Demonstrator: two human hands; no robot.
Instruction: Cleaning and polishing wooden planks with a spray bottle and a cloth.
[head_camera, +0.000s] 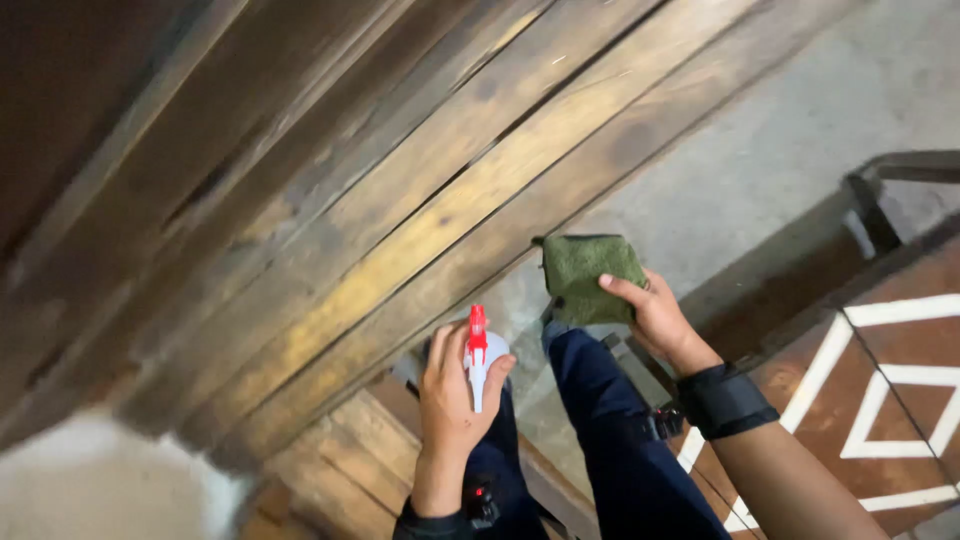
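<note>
1. Our left hand (452, 392) is wrapped round a spray bottle (478, 355) w/ a red trigger and white neck; thumb on one side, fingers curled on the other, closed on it. Nozzle points up toward the wood planks (420, 200).
2. Our right hand (655, 315) pinches a folded green cloth (588, 275): fingers lie over its lower edge, thumb hidden behind, so a firm pinch rather than a fist. A black strap (725, 400) sits on that wrist.
3. Bottle is low and centre in view, just below the planks' lower edge; cloth is to its right, near the same edge. Can't tell if the cloth touches the wood; it looks just shy of it.
4. Below us: dark blue trousers (610, 440), grey floor (780, 160), and a brown floor w/ white lines (900, 380) at right.
5. Step in hand, as we judge it: spray-and-wipe of the planks, w/ both tools raised and ready; no wet patch is clear in the picture, so prob. early on.
6. Next move calls for: index finger on the trigger, nozzle aimed square at the plank by the cloth, then the cloth pressed flat along the grain. Keep the spray off the cloth hand.
</note>
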